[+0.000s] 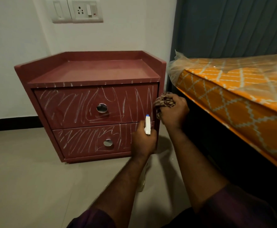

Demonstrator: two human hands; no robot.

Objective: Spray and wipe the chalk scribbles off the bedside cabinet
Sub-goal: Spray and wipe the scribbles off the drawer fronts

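Observation:
A dark red bedside cabinet [91, 71] stands on the floor against the wall. White chalk scribbles [68, 106] cover both drawer fronts and the front lip of its top. My left hand [142, 142] grips a white spray bottle [147, 125] with a blue nozzle tip, held in front of the lower drawer's right end. The bottle's body hangs mostly hidden below my hand. My right hand [174, 111] grips a bunched brown patterned cloth [163, 102] beside the cabinet's right front edge.
A bed with an orange patterned mattress [241, 99] in clear plastic wrap stands close on the right, leaving a narrow gap to the cabinet. Grey tiled floor [27, 170] lies to the left and front. A switch and socket plate [78, 10] sits on the wall above.

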